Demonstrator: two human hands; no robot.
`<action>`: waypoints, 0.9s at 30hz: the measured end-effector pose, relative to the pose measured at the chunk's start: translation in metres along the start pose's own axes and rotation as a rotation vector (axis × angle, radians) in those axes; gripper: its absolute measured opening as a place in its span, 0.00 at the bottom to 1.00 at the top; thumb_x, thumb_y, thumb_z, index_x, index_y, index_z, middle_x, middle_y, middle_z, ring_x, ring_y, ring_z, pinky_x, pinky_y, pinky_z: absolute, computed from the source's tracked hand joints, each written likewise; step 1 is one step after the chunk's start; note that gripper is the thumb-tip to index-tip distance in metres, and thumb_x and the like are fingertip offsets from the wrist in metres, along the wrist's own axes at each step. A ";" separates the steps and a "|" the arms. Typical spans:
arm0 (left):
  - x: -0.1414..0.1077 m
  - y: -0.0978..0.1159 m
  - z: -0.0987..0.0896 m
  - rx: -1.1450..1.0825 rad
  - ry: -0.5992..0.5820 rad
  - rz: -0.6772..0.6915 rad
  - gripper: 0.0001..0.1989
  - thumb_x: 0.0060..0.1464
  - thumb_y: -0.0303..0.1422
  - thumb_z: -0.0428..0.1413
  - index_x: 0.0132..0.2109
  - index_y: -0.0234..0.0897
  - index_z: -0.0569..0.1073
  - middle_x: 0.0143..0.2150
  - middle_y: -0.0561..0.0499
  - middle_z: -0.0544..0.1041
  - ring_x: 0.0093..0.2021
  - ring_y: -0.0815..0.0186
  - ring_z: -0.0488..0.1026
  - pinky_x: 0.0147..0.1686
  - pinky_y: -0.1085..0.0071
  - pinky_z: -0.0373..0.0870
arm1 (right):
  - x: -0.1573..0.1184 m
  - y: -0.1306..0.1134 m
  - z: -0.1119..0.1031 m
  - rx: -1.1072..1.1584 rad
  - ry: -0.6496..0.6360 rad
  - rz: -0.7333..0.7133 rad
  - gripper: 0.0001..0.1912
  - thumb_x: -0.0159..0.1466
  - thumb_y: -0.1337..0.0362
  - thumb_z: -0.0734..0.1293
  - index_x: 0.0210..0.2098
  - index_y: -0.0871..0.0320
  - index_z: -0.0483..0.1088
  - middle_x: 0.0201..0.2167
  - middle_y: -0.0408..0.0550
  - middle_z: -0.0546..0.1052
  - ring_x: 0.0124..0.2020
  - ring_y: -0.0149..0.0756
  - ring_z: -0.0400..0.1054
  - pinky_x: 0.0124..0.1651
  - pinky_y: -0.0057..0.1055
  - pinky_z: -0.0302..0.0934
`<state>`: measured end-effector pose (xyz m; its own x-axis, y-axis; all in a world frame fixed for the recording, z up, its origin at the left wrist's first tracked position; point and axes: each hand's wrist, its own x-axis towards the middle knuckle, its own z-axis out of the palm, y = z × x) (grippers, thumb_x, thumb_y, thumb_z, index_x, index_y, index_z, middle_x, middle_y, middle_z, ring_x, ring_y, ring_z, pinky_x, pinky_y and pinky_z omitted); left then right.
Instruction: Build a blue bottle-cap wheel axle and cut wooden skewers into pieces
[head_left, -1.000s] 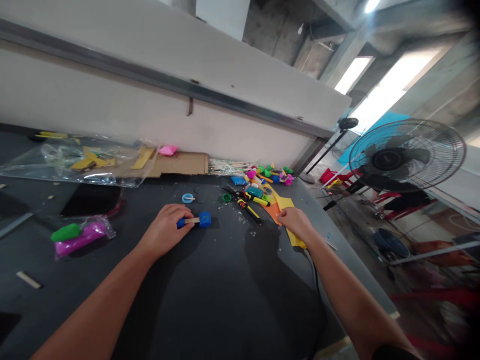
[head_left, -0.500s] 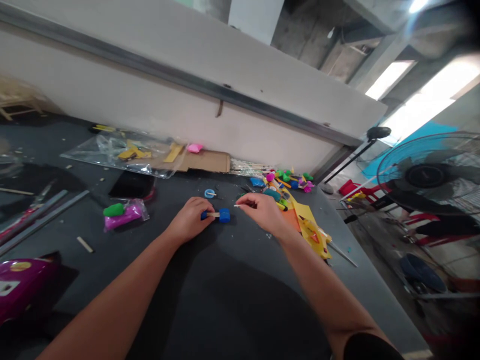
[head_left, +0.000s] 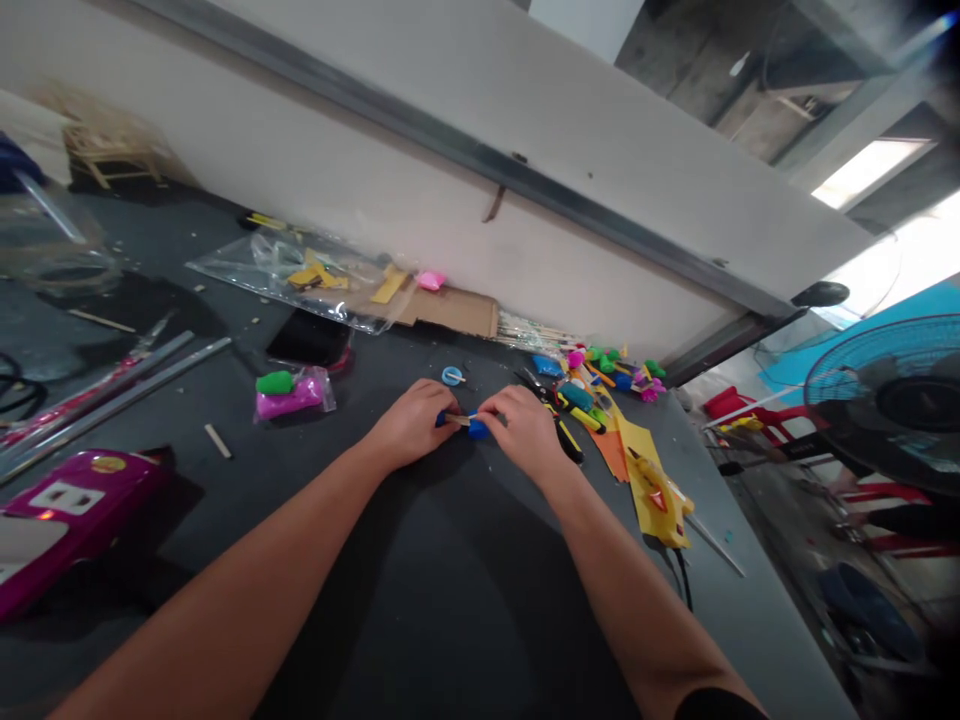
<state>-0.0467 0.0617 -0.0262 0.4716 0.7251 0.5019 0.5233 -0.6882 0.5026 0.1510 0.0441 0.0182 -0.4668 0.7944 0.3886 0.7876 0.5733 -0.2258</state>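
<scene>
Between my hands lies a small assembly of blue plastic caps on a short wooden stick (head_left: 459,420), mostly hidden by my fingers. My left hand (head_left: 411,425) grips its left end, and my right hand (head_left: 525,432) pinches its right blue cap. A thin pale stick may be in those right fingers, but I cannot tell. A small blue ring with a white centre (head_left: 452,376) lies just beyond them on the dark tabletop (head_left: 390,610). Black-handled yellow pliers or snips (head_left: 551,410) lie beside my right hand.
Several coloured craft pieces (head_left: 592,375) sit on orange and yellow foam sheets (head_left: 649,485) to the right. A clay packet (head_left: 291,395), a dark phone (head_left: 309,338), metal rods (head_left: 112,395) and a magenta box (head_left: 75,520) lie left. A fan (head_left: 892,400) stands beyond the table's right edge.
My right hand has closed in from the right and now meets the blue piece beside my left hand. The view has swung left, bringing more of the table's left side into sight.
</scene>
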 end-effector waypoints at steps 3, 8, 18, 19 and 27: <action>0.000 0.001 0.000 0.000 0.008 0.001 0.03 0.50 0.29 0.56 0.35 0.37 0.70 0.36 0.49 0.74 0.44 0.60 0.68 0.47 0.61 0.64 | 0.000 -0.002 -0.001 -0.059 -0.011 -0.045 0.07 0.63 0.63 0.63 0.31 0.56 0.71 0.31 0.48 0.72 0.38 0.37 0.63 0.42 0.33 0.57; 0.000 0.001 0.000 -0.004 0.009 0.012 0.02 0.51 0.30 0.56 0.34 0.37 0.70 0.35 0.49 0.74 0.43 0.61 0.68 0.46 0.61 0.64 | -0.001 -0.003 -0.004 -0.114 -0.051 -0.110 0.07 0.64 0.64 0.62 0.31 0.56 0.71 0.31 0.48 0.71 0.37 0.37 0.62 0.41 0.33 0.57; 0.000 0.000 0.000 -0.005 0.012 0.016 0.03 0.51 0.30 0.56 0.35 0.37 0.70 0.35 0.50 0.74 0.43 0.62 0.68 0.47 0.63 0.64 | -0.001 -0.003 -0.007 -0.091 -0.032 -0.124 0.08 0.64 0.63 0.62 0.31 0.56 0.71 0.31 0.48 0.71 0.37 0.36 0.62 0.41 0.32 0.57; 0.000 0.000 0.000 -0.007 0.012 0.014 0.03 0.51 0.30 0.56 0.35 0.37 0.70 0.35 0.50 0.74 0.43 0.62 0.68 0.47 0.63 0.64 | -0.001 -0.003 -0.008 -0.090 -0.028 -0.126 0.08 0.64 0.63 0.62 0.31 0.56 0.71 0.31 0.48 0.72 0.37 0.36 0.62 0.41 0.32 0.57; 0.000 0.001 -0.002 -0.002 0.006 0.002 0.03 0.51 0.32 0.56 0.34 0.38 0.71 0.35 0.49 0.74 0.43 0.61 0.68 0.46 0.61 0.65 | -0.001 -0.003 -0.009 -0.112 -0.092 -0.171 0.08 0.64 0.64 0.61 0.32 0.57 0.71 0.31 0.48 0.72 0.37 0.36 0.62 0.41 0.33 0.56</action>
<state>-0.0471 0.0608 -0.0245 0.4682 0.7234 0.5074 0.5208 -0.6898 0.5029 0.1525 0.0398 0.0263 -0.6283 0.7053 0.3283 0.7310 0.6796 -0.0612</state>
